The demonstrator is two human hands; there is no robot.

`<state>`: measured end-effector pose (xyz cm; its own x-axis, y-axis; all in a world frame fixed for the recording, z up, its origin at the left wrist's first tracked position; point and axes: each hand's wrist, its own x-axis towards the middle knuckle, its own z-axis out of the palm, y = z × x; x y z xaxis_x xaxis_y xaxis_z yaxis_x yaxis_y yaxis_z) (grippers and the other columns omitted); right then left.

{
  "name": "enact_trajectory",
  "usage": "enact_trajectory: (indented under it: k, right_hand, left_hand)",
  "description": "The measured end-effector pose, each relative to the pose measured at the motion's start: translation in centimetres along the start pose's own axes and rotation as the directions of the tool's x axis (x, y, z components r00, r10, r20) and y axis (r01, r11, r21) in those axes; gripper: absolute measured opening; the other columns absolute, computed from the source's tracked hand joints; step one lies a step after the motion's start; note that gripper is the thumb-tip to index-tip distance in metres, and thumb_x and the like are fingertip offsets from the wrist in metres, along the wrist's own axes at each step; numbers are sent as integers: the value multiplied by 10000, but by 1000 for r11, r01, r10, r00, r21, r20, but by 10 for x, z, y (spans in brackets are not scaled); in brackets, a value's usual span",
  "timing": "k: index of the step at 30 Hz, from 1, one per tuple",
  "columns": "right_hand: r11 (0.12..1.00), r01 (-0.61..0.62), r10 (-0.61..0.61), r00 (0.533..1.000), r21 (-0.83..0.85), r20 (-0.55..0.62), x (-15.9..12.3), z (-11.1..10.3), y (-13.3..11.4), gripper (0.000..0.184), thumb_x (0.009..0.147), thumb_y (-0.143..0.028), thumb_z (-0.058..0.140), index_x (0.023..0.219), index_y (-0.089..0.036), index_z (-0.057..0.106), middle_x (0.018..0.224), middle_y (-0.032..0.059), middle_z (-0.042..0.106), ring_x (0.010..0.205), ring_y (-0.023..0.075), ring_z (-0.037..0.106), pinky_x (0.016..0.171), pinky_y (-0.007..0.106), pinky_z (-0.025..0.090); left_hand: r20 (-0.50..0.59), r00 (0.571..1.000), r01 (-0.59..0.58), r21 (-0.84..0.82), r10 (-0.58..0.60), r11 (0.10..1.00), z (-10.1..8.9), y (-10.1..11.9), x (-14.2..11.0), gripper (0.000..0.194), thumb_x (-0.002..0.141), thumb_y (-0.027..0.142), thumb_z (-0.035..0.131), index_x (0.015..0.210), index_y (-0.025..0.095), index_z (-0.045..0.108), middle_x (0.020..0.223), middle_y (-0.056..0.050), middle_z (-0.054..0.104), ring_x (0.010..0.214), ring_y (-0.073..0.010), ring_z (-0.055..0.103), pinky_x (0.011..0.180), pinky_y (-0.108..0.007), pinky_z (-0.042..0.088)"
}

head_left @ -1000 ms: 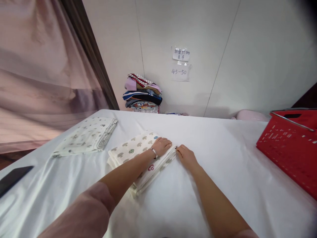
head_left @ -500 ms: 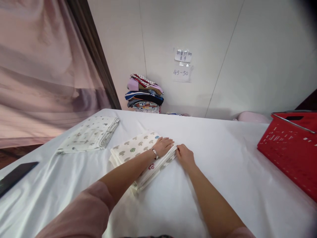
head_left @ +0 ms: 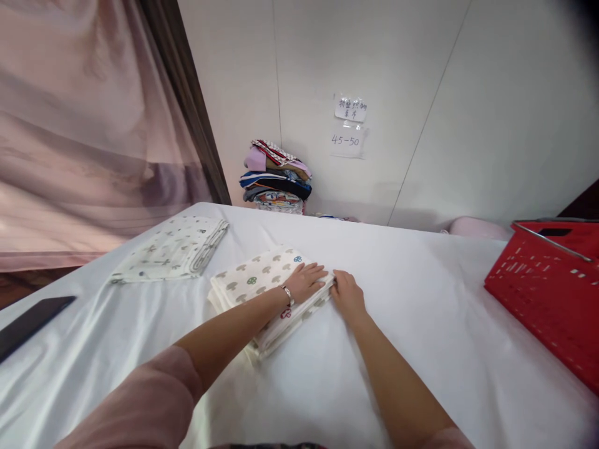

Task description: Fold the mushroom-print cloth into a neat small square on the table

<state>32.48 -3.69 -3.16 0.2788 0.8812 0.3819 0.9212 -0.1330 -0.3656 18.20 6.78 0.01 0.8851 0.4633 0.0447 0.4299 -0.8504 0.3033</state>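
A cream cloth with a mushroom print point(head_left: 257, 274) lies folded in layers on the white-covered table point(head_left: 412, 293). Flat on its top, near the right edge, rests my left hand point(head_left: 305, 284), fingers spread and a bracelet at the wrist. My right hand point(head_left: 347, 293) is curled at the cloth's right corner, its fingertips gripping the folded layers there. To the left, apart from both hands, lies another folded white cloth point(head_left: 173, 249) with a small dark print.
At the right stands a red basket point(head_left: 543, 293) with a metal handle. A dark phone-like slab point(head_left: 32, 324) lies at the left edge. Behind the table are a stack of folded fabrics point(head_left: 276, 181) and a wall with paper signs point(head_left: 349, 128). A pink curtain point(head_left: 88, 125) hangs at left.
My left hand has shifted slightly down on the cloth, with its fingers more spread. My right hand stays at the corner. The camera view has moved a little.
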Motion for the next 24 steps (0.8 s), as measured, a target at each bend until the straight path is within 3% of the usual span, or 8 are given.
enact_trajectory:
  k: [8,15,17,19,22,24]
  right_hand:
    - [996,-38,45,994,-79,96,1,-2,-1,235,840,-168,396,1035,-200,522,993,61,568,942,182,479,704,269,387]
    - [999,-33,37,995,-41,97,1,1,4,245,835,-166,390,1038,-200,522,1014,61,560,958,181,478,727,270,378]
    - [1000,-21,21,995,-4,99,2,1,6,250,834,-163,382,1037,-194,525,1015,61,561,960,178,484,736,269,382]
    - [999,0,-4,995,39,98,1,2,8,267,834,-162,376,1055,-189,524,1017,60,564,957,176,491,748,270,389]
    - [995,47,-53,997,92,62,0,4,12,338,831,-162,379,1148,-195,490,1088,57,555,1009,174,478,784,273,399]
    - [990,87,-90,996,108,26,-1,6,14,388,828,-165,390,1208,-207,456,1158,54,532,1056,172,458,812,277,403]
  left_hand:
    - [-5,997,72,109,-72,991,-2,-16,-12,506,884,457,322,1346,252,340,1449,-53,269,1341,-232,185,1073,-479,143]
    - [87,968,224,123,-235,967,-30,-45,-78,528,868,479,332,1351,267,328,1461,-45,231,1341,-235,187,1072,-488,115]
    - [63,957,276,109,-284,955,-38,-41,-97,490,868,457,348,1307,245,402,1426,-57,319,1316,-236,257,1063,-479,163]
    - [-36,959,284,79,-282,956,-40,-26,-111,452,872,458,349,1232,222,487,1345,-70,445,1251,-224,370,1043,-440,233]
    - [-233,959,184,68,-164,981,-31,8,-125,453,835,505,425,1166,217,535,1226,-74,552,1139,-218,476,985,-383,323]
    - [-281,954,143,104,-108,984,-20,28,-129,461,779,475,533,1166,223,524,1193,-78,559,1103,-237,487,947,-388,353]
